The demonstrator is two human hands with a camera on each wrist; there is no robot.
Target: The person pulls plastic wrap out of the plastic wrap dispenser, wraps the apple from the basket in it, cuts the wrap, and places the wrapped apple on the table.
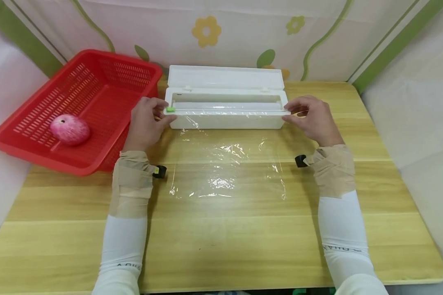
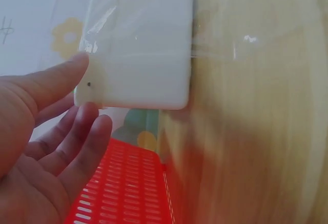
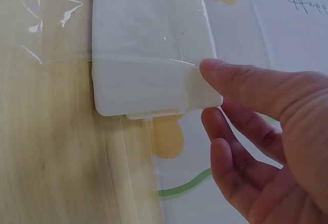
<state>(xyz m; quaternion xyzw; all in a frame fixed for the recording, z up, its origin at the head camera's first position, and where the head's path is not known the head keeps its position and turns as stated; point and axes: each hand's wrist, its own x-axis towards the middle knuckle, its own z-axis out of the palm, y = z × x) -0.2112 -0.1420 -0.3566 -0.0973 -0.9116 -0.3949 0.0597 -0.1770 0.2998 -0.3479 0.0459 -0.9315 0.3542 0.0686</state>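
Observation:
A white cling film dispenser (image 1: 227, 121) stands at the back of the table, its lid (image 1: 225, 77) tipped back and a roll (image 1: 221, 105) inside. From its front edge a clear sheet of cling film (image 1: 221, 164) runs down and lies spread over the tabletop. My left hand (image 1: 146, 123) pinches the box's left front corner beside the green slider (image 1: 170, 109). At the opposite corner my right hand (image 1: 313, 119) pinches the box likewise. Both wrist views show the thumb on the front face; the fingers (image 2: 84, 121) are bent at the box's end.
To the left, a red basket (image 1: 11, 143) holds a pink mottled round fruit (image 1: 70, 129). Its side is close to my left forearm. A flowered curtain (image 1: 240, 24) hangs behind the dispenser. The wooden table (image 1: 221, 254) extends forward to its near edge.

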